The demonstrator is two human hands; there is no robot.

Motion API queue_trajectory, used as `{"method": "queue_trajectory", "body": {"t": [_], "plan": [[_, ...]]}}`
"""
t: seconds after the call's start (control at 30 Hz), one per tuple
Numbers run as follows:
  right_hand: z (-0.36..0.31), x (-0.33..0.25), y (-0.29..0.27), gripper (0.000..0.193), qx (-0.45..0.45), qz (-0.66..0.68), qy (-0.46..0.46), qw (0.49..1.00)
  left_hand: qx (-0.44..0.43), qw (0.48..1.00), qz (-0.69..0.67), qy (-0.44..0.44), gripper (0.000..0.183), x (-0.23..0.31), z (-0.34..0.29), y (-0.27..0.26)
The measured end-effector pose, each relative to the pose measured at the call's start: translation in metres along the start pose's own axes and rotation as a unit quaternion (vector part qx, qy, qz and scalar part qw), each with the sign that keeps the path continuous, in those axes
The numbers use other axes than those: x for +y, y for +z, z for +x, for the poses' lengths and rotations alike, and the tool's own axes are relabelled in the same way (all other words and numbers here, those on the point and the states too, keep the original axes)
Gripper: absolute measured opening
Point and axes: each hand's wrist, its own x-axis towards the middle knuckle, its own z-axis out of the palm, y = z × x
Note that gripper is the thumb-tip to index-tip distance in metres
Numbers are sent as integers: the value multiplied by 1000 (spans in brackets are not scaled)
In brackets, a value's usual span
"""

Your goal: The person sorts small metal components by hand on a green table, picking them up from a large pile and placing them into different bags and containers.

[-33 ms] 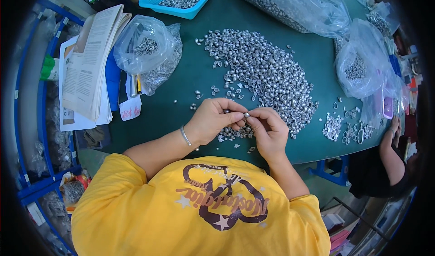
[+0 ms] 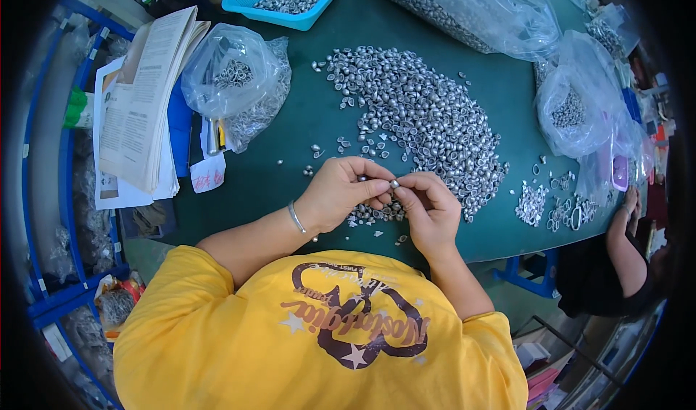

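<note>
My left hand [image 2: 339, 195] and my right hand [image 2: 433, 214] meet above the near edge of a heap of small metal parts. Between their pinched fingertips is a small shiny silver metal piece [image 2: 394, 184], and the fingers of both hands press on it. Another bit of metal [image 2: 362, 179] shows by my left fingers; whether it is held I cannot tell. Beyond my hands spreads the heap of silver teardrop-shaped metal parts [image 2: 428, 113], some showing hollow backs. A few loose pieces [image 2: 309, 171] lie left of the heap, and others lie under my hands.
The green tabletop [image 2: 304, 105] carries a blue basket [image 2: 304, 22] of metal parts, several plastic bags [image 2: 569, 113] and a bag with metal rings [image 2: 228, 76]. Papers [image 2: 141, 105] lie left. Flat silver pieces [image 2: 531, 205] sit right, near another person's arm [image 2: 623, 243].
</note>
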Motion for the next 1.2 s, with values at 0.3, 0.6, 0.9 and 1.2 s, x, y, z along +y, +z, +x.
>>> {"method": "queue_trajectory", "body": {"t": [0.3, 0.6, 0.9, 1.2], "plan": [[-4, 4, -2, 9, -4, -8, 8, 1000, -19, 999, -18, -19, 11, -1, -3, 0], [-1, -1, -5, 13, -10, -68, -71, 995, -28, 1000, 8, -1, 11, -1, -3, -1], [-1, -2, -3, 13, -20, -60, -95, 993, -37, 998, 51, -1, 12, -2, -3, -4], [1, -4, -6, 15, -40, -68, -121, 990, -33, 999, -7, -20, 10, -5, -2, -5]]}}
